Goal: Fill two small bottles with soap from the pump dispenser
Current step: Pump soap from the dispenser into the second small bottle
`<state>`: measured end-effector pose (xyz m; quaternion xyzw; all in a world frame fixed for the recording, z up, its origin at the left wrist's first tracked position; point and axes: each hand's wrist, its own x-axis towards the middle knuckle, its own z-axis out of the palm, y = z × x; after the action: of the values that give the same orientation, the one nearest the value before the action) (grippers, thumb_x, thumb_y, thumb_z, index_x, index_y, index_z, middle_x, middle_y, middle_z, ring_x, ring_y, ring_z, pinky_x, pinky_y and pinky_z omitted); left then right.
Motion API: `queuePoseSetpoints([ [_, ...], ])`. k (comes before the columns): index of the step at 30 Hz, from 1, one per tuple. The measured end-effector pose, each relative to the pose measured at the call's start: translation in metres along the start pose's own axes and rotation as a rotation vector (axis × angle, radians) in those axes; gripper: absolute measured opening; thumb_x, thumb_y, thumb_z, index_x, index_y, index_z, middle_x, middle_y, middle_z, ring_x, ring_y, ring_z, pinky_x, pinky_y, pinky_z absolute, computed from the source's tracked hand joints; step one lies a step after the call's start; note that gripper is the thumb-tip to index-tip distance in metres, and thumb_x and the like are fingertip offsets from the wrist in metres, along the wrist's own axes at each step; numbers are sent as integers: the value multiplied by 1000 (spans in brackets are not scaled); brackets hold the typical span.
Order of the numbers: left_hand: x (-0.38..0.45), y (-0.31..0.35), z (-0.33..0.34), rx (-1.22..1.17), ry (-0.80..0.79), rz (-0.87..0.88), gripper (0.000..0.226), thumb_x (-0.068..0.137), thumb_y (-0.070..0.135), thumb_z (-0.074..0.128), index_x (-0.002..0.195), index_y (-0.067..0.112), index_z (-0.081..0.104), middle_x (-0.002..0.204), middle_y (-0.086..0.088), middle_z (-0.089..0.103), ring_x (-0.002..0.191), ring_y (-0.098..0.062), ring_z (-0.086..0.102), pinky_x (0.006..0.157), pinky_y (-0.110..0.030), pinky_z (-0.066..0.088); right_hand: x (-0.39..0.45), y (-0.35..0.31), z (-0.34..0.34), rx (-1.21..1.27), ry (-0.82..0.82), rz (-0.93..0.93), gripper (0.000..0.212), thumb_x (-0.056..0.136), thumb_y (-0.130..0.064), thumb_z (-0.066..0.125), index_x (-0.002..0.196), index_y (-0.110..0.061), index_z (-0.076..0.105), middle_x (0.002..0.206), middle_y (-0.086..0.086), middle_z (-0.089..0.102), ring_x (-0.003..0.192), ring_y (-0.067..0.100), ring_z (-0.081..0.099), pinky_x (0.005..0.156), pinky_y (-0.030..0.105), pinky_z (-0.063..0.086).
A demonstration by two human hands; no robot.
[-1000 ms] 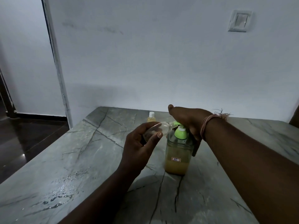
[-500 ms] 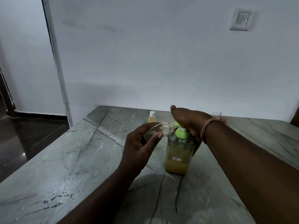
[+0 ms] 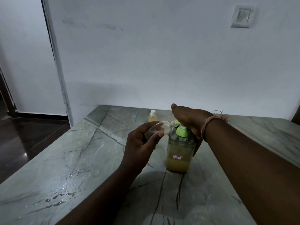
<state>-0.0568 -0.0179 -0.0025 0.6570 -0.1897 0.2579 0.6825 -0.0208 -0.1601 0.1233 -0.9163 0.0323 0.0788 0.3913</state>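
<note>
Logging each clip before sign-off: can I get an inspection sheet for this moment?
Surface: grey marble table, water droplets at its left front.
Job's things: pump dispenser, roughly a third full of yellow soap; clear small bottle tilted at its green spout; capped bottle behind, holding yellow liquid.
Clutter: nothing seen.
Hands: left hand grips the clear small bottle; right hand rests on the pump head.
Cables: nothing seen.
Surroundings: white wall, wall switch, dark floor.

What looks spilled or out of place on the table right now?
Wet droplets and a small puddle lie on the table near its left front, apart from the pump dispenser; I cannot tell whether it is soap or water. Nothing else stands out.
</note>
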Motion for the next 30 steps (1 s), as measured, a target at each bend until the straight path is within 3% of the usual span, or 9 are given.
queuePoseSetpoints([
  [4,0,2,-1,0,0,6,28,89,18,73,117,18,73,98,-5,76,74,-26,66,59,-37,54,-6,0,-7,142,-103,84,74,94,-65,28,151,-20,19,158,8,17,141,29,24,105,39,28],
  [11,0,1,1,4,1,-2,28,89,20,73,116,18,74,97,-3,76,75,-15,66,59,-30,53,-2,1,1,55,1,-15,58,104,-43,19,150,-9,22,156,11,23,138,24,31,102,31,30],
  [15,-1,5,0,10,-1,1,28,88,23,72,116,19,73,98,-2,76,77,-17,68,60,-31,54,-7,0,-6,153,-66,97,67,98,-58,27,151,-18,22,156,11,22,139,32,26,108,42,25],
  [17,-1,7,0,-1,5,5,27,88,23,72,115,20,73,97,-2,76,76,-20,68,59,-32,55,-8,-3,-12,226,-157,248,69,90,-67,35,143,-23,35,133,19,48,115,49,41,97,61,30],
  [19,0,9,0,-9,10,16,25,89,22,74,114,21,74,97,-4,76,78,-25,68,60,-33,55,-6,-5,-18,264,-240,293,68,87,-64,37,128,-14,55,89,17,65,90,43,50,83,65,36],
  [22,2,10,-1,14,12,51,30,87,28,74,115,18,74,99,-2,77,85,-21,71,65,-29,55,7,-1,-22,301,-221,263,41,88,-47,34,80,-13,56,63,11,64,73,26,53,98,64,28],
  [24,2,12,-1,31,16,81,35,85,34,73,116,17,74,99,1,77,88,-16,72,67,-23,53,12,3,-19,247,-139,199,34,90,-44,35,81,-16,52,80,9,60,64,22,44,104,56,26],
  [27,2,13,-1,37,14,99,35,84,36,73,115,19,73,99,2,76,87,-16,71,66,-21,52,6,6,-12,293,-3,78,43,94,-45,43,117,-11,59,111,8,61,75,19,51,85,34,46],
  [30,2,14,-1,54,14,117,32,86,33,75,114,21,74,100,3,76,87,-17,72,65,-22,52,-4,-2,-7,158,18,48,40,102,-27,34,126,0,51,119,27,55,108,34,54,98,45,42],
])
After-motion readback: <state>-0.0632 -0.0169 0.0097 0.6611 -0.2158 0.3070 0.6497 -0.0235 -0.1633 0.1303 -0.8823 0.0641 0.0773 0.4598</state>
